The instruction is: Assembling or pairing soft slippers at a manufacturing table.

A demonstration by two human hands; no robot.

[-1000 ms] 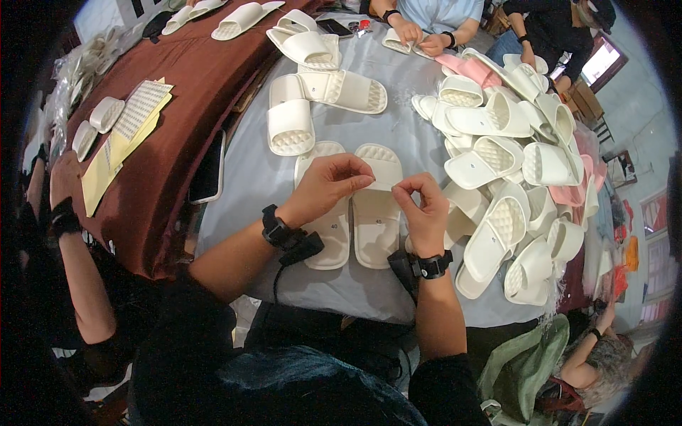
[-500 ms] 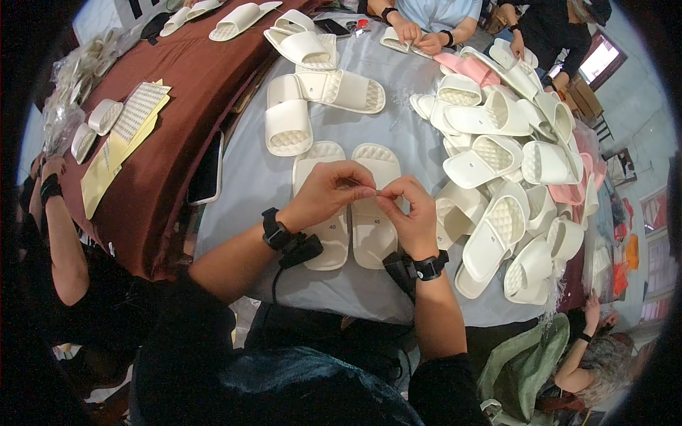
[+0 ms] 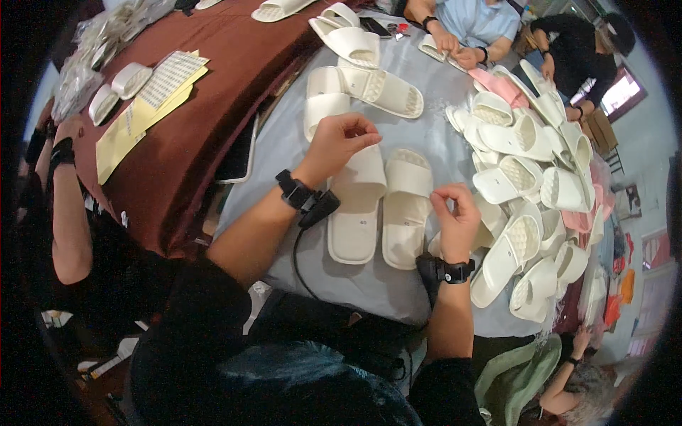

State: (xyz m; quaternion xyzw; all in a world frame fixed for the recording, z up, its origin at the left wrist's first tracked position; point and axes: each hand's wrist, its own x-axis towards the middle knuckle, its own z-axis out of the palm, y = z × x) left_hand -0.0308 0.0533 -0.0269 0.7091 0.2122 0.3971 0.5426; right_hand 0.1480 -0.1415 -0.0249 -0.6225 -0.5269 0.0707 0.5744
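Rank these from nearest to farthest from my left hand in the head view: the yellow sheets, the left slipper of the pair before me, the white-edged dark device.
Nearest to your left hand first:
1. Left slipper: just below the hand in the view.
2. White-edged dark device: left, by the table edge.
3. Yellow sheets: farther left, on the brown cloth.

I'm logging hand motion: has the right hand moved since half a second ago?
Yes, rightward: judged against the slipper pile on the table, the right hand has moved closer to it.
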